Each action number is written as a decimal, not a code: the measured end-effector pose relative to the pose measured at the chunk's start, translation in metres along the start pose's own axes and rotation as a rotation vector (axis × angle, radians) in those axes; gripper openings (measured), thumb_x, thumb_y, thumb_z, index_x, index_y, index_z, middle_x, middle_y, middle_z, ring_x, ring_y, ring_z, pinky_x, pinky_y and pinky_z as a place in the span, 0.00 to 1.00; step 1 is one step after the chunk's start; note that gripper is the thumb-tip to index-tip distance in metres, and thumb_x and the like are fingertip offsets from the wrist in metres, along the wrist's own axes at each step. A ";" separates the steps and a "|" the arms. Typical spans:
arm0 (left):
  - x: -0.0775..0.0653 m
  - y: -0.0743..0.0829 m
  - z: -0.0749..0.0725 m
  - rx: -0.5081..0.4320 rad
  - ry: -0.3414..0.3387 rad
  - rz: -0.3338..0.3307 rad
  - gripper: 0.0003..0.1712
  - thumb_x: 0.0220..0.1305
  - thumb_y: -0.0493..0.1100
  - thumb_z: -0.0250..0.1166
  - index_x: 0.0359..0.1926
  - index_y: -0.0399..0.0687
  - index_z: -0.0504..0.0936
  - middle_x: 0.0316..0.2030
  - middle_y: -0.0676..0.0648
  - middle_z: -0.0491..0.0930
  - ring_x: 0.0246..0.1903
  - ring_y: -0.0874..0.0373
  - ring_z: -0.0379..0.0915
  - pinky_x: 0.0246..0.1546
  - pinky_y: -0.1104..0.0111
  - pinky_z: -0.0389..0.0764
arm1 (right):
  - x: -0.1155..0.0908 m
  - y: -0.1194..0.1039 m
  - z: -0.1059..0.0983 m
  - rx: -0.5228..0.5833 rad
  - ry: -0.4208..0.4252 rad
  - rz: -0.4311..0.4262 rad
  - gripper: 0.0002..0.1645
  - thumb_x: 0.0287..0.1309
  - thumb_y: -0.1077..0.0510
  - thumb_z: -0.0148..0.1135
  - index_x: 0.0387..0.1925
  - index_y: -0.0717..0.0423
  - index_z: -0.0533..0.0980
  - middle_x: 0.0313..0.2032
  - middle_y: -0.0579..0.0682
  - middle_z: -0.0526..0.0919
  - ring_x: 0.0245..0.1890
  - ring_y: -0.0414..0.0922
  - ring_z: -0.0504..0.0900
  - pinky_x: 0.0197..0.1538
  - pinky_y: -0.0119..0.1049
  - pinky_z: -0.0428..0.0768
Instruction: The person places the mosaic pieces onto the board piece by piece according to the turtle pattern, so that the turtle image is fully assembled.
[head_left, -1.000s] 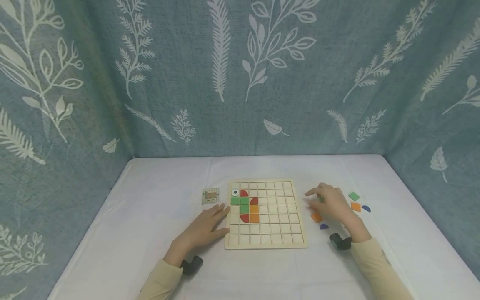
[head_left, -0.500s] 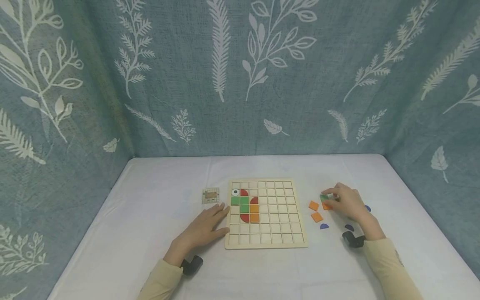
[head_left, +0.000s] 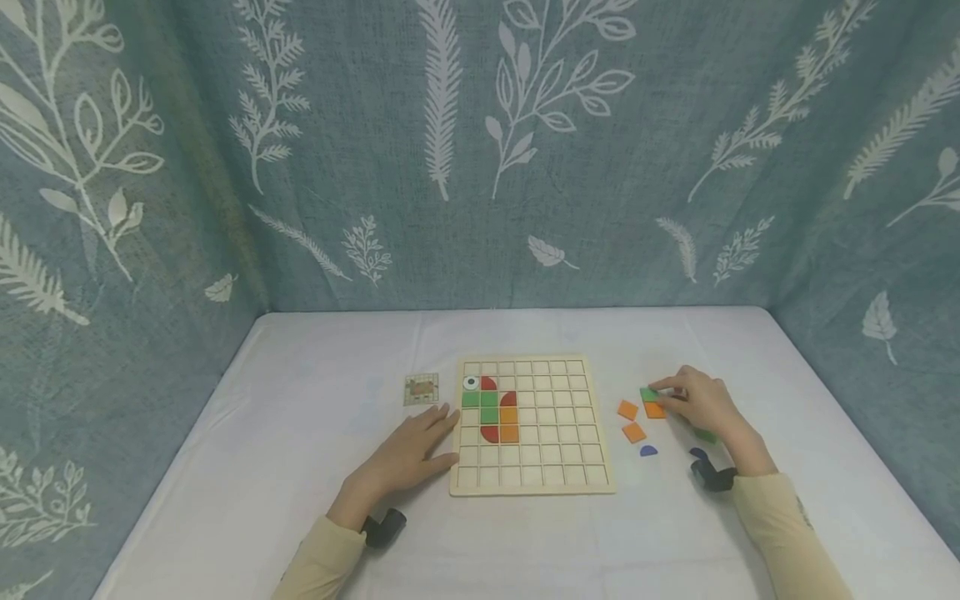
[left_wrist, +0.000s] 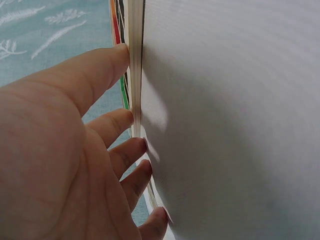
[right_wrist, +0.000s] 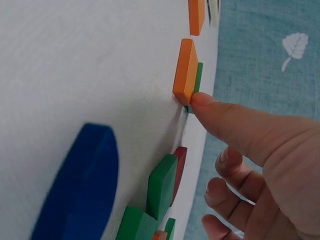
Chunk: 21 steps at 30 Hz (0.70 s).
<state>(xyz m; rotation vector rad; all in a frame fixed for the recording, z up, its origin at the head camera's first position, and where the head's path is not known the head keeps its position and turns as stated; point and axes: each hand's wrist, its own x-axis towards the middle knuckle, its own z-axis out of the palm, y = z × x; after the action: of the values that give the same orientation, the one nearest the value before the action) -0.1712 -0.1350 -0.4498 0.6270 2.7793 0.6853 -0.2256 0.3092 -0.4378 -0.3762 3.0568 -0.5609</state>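
A wooden grid board lies on the white table, with a row of coloured tiles and a round eye piece set in its left part. My left hand rests at the board's left edge, fingers spread, fingertips against its rim in the left wrist view. To the right of the board, my right hand pinches a green square tile between thumb and index finger. An orange square tile lies right beside it. In the right wrist view the thumb is at the green tile's edge; the index fingertip is hidden.
Two orange tiles and a blue half-round piece lie between board and right hand. More green tiles and a red piece lie near the right wrist. A small picture card lies left of the board.
My right hand has moved right, away from the board, uncovering orange tiles; over the last half second it shifts only slightly. My left hand stays at the board's edge.
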 end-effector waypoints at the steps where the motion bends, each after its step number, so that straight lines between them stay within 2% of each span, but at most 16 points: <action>1: 0.000 0.000 0.000 0.003 0.000 0.002 0.36 0.63 0.55 0.57 0.68 0.45 0.61 0.68 0.40 0.58 0.69 0.44 0.49 0.70 0.50 0.50 | 0.000 0.000 0.000 0.000 -0.001 0.002 0.16 0.54 0.56 0.65 0.45 0.55 0.81 0.24 0.45 0.70 0.24 0.41 0.65 0.29 0.34 0.59; 15: 0.000 0.001 -0.002 -0.003 -0.005 0.005 0.36 0.63 0.54 0.57 0.67 0.44 0.61 0.68 0.40 0.58 0.68 0.43 0.49 0.69 0.49 0.50 | 0.002 0.001 -0.001 0.022 -0.019 -0.028 0.14 0.56 0.57 0.63 0.45 0.56 0.79 0.25 0.46 0.70 0.25 0.41 0.65 0.30 0.35 0.58; 21: 0.000 0.001 -0.002 -0.007 -0.007 -0.002 0.36 0.63 0.54 0.57 0.67 0.44 0.61 0.68 0.40 0.58 0.68 0.43 0.49 0.69 0.49 0.50 | 0.002 -0.001 0.001 0.025 0.002 -0.036 0.15 0.56 0.56 0.63 0.45 0.56 0.78 0.26 0.47 0.71 0.26 0.42 0.66 0.31 0.35 0.58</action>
<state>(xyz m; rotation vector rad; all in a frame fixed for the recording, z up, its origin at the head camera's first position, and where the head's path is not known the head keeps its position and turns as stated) -0.1712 -0.1348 -0.4476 0.6244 2.7695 0.6909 -0.2275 0.3073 -0.4383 -0.4318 3.0478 -0.6001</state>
